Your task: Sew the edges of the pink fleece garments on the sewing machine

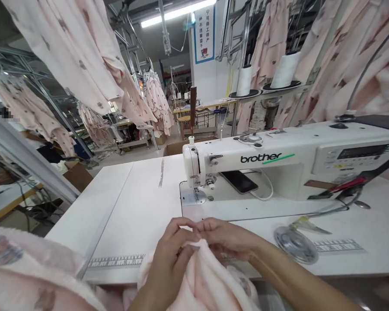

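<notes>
Pale pink plush fabric (210, 276) hangs gathered from both my hands at the front edge of the white table. My left hand (173, 255) pinches a fold of it between thumb and fingers. Close against it, my right hand (225, 236) has its fingers bent onto the same fold; their tips are partly hidden. Just beyond my hands stands a white sewing machine (288, 164), its needle and presser foot (197, 194) above a metal plate. No fabric lies under the foot.
A phone (240, 180) with a white cable lies under the machine arm. To the right are a clear round dish (294, 244) and small snips (311, 225). More pink fabric (26, 272) is heaped at left. Garments (87, 56) hang overhead. Thread cones (244, 80) stand behind.
</notes>
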A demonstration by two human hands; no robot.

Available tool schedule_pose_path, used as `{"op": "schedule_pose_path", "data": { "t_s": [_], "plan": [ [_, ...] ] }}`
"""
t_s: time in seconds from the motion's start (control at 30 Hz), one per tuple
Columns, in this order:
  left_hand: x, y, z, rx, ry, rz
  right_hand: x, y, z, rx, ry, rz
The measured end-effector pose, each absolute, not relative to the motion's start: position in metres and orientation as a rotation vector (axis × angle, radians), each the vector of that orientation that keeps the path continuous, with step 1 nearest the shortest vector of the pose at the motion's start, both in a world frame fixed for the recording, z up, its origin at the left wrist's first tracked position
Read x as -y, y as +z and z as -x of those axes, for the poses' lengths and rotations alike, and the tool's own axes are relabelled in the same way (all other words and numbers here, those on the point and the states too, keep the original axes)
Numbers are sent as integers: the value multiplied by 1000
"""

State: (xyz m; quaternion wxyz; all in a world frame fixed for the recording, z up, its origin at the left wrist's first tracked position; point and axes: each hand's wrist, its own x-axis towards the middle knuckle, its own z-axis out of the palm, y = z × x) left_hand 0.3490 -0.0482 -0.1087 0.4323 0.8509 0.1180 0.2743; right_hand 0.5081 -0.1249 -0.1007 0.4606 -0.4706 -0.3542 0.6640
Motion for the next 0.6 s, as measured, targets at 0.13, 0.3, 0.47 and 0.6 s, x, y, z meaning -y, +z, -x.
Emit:
{"op": "schedule_pose_path", "data": {
  "t_s": [0.13,0.3,0.47,0.6],
  "plan": [
    [45,-121,-352,-378,731,-1986,124,-110,-498,579,1628,1069],
    [43,-126,-364,-611,847,-1919,141,-107,-494,774,1103,1304],
    [44,-123,-374,-724,850,-1948,145,-104,-483,974,820,1664],
    [29,-108,-369,-675,464,-1669,138,-102,-490,1136,749,1541]
  ]
}}
